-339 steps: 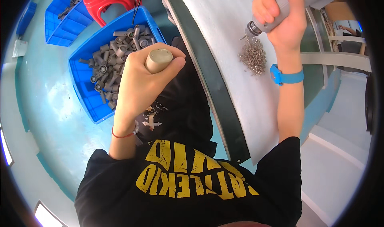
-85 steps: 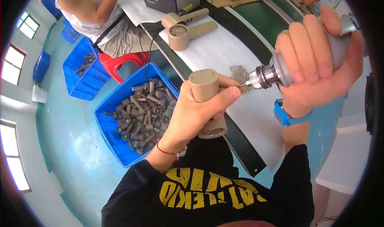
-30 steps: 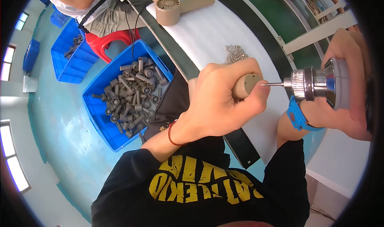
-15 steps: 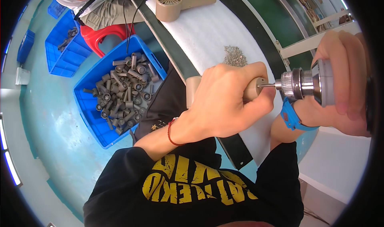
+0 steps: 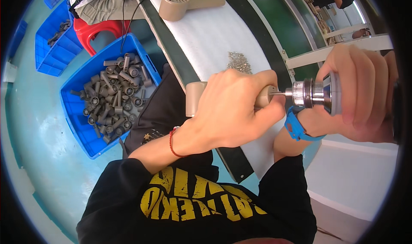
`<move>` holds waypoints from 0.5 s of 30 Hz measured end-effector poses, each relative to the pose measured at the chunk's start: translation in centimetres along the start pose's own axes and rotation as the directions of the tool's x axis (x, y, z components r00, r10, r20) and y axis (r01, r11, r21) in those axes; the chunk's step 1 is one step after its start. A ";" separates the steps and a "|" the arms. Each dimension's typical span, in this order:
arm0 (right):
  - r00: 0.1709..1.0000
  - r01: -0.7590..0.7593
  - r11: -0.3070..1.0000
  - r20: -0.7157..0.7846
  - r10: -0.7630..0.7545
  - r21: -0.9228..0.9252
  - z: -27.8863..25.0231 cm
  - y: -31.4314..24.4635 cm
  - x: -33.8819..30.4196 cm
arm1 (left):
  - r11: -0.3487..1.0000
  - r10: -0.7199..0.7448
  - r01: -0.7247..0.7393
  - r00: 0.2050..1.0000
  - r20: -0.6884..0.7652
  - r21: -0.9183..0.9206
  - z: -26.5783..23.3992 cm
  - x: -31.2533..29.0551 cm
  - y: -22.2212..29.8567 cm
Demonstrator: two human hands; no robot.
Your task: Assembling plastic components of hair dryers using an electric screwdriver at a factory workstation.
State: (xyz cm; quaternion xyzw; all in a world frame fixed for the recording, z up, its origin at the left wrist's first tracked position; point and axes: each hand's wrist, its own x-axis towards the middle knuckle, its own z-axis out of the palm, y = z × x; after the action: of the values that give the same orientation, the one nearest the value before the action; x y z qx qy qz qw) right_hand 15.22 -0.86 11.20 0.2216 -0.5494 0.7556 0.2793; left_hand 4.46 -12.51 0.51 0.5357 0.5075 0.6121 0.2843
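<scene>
My left hand [image 5: 238, 104] is closed round the handle of a beige handheld fan [image 5: 195, 99], whose head sticks out to the left of my knuckles. In my right hand [image 5: 360, 89] is an electric screwdriver [image 5: 305, 93] with a ringed metal collar, lying sideways. Its thin bit points left and meets the handle's end beside my left thumb and forefinger. Whether a screw sits under the tip is too small to tell. Just beyond my left hand, a pile of small silvery screws [image 5: 239, 62] lies on the white padded strip [image 5: 214, 33].
Another beige fan [image 5: 176, 3] rests at the strip's far end. A blue crate [image 5: 79, 128] full of grey-brown fan parts stands on the floor at left, a second blue crate [image 5: 47, 57] behind it. Near a red stool [image 5: 92, 31] is another person [image 5: 103, 7]. A white rail [image 5: 343, 50] crosses at right.
The whole view has shifted, so most things appear farther left. My hands keep their grip on the fan and the screwdriver, with the bit still at the handle's end.
</scene>
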 end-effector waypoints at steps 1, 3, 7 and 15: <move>1.000 -0.008 1.000 0.009 0.008 0.000 0.6 0.8 0.4 | 1.000 0.003 -0.003 1.000 -0.007 -0.006 0.0 0.0 0.0; 0.999 -0.024 1.000 0.028 0.024 0.002 -0.5 -1.0 0.2 | 1.000 -0.017 0.017 1.000 -0.003 0.018 -0.1 -0.1 0.1; 0.997 -0.057 0.998 0.053 0.057 0.000 0.3 0.4 1.1 | 1.000 -0.010 0.010 1.000 -0.001 -0.025 0.1 0.0 0.0; 0.936 0.245 0.938 -0.313 -0.163 0.246 2.6 2.4 0.6 | 1.000 -0.010 0.011 0.999 -0.052 0.028 0.3 0.1 -0.1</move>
State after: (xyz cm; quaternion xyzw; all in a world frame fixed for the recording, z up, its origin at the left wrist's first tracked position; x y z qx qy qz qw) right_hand 13.27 -3.85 10.62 0.2030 -0.3638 0.8166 0.3996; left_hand 4.70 -12.27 0.43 0.5211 0.5259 0.6170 0.2668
